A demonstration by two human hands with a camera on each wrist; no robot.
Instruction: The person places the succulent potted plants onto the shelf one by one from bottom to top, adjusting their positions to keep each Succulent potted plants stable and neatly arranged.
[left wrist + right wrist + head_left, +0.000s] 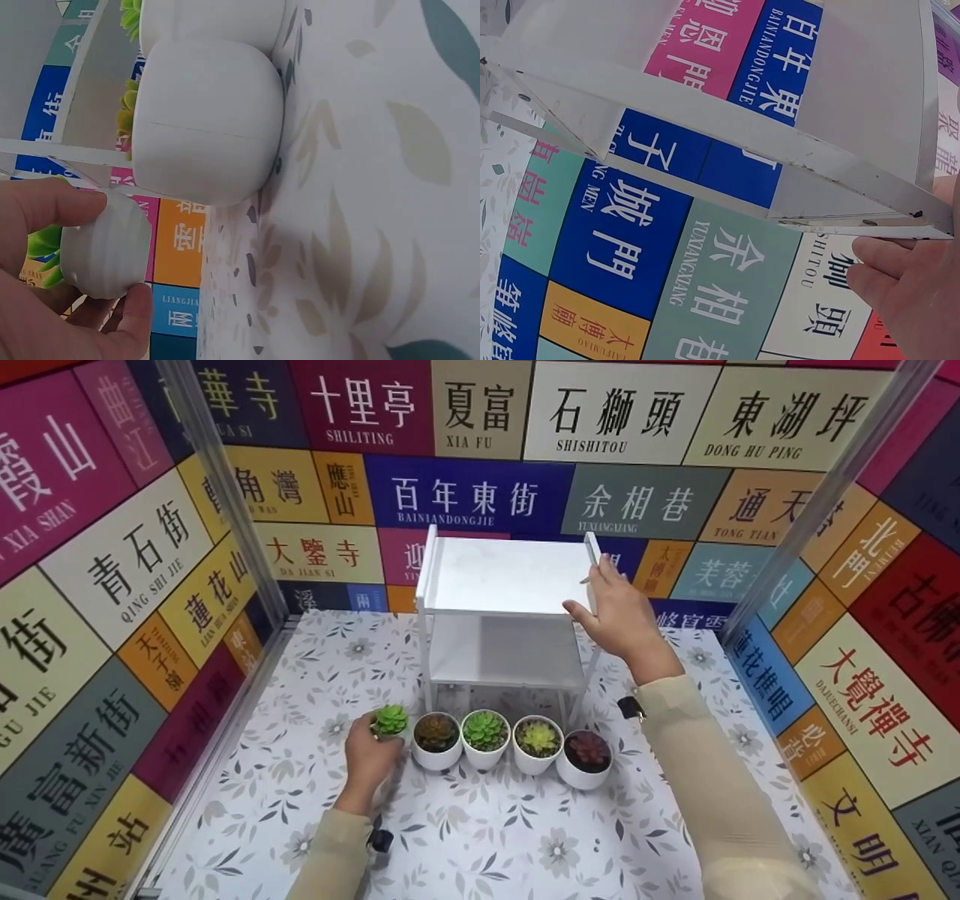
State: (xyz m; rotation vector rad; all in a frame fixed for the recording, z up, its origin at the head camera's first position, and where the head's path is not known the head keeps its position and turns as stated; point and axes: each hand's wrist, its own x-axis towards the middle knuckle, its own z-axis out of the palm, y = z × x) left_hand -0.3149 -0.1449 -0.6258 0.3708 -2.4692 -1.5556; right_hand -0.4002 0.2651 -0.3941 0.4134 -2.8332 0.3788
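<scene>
My left hand (369, 757) holds a small bright green potted succulent (391, 721) at the left end of a row of pots. In the left wrist view its ribbed white pot (109, 244) is pinched between thumb and fingers, beside a larger smooth white pot (210, 120). My right hand (621, 611) rests against the upper right side of a white two-tier shelf (510, 574), fingers extended and thumb near the front corner. The right wrist view shows the fingers (881, 259) by the end of the shelf's side frame (727, 127).
Before the shelf stand several white-potted succulents: brownish (437, 741), green (486, 739), yellow-green (538, 744) and dark red (585, 759). A leaf-patterned white cloth (487, 840) covers the surface. Panels with printed place names (465, 495) enclose the back and sides.
</scene>
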